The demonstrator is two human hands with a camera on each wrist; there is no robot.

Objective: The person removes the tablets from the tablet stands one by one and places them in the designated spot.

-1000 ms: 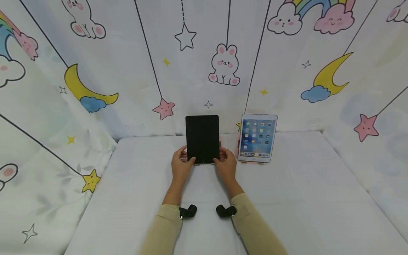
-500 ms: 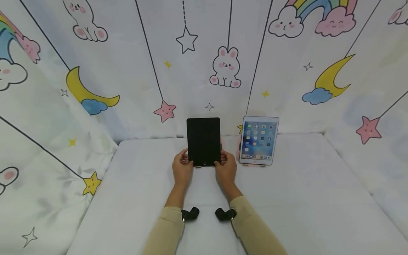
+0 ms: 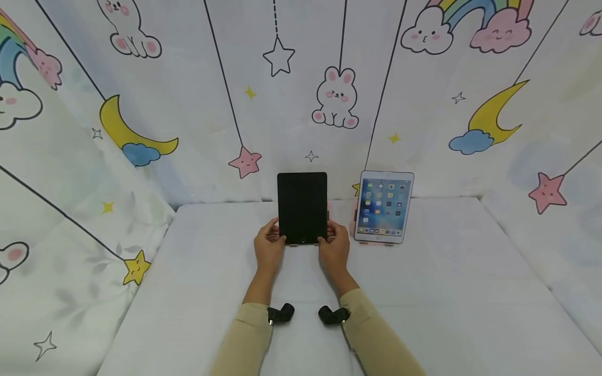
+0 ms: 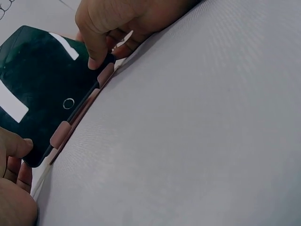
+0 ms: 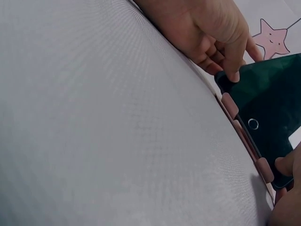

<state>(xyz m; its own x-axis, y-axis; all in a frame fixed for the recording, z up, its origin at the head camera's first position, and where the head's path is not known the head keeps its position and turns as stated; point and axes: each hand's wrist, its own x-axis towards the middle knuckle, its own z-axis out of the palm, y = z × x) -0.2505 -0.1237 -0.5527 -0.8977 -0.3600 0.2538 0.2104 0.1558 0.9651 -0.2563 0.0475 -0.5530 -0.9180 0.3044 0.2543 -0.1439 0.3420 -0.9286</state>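
Observation:
A black tablet (image 3: 302, 208) with a dark screen stands propped upright at the back of the table. Its lower edge sits behind two pink lips of a stand (image 4: 60, 135), seen close in both wrist views. My left hand (image 3: 269, 253) pinches the lower left corner, thumb on the front and fingers behind. At the lower right corner, my right hand (image 3: 335, 253) grips the same way. The fingers behind the tablet are partly hidden. Most of the stand is hidden too, with a sliver showing at the right side in the head view.
Just right of the black tablet, a white tablet (image 3: 383, 206) with a lit home screen leans on another pink stand (image 3: 352, 222). A white cloth covers the table (image 3: 451, 292). Behind rises a fabric backdrop (image 3: 202, 104) printed with moons, stars and rabbits.
Over the last second the thumbs have shifted slightly lower at the tablet's bottom corners. The whole head view has drifted a little; the tablets keep their places on the table.

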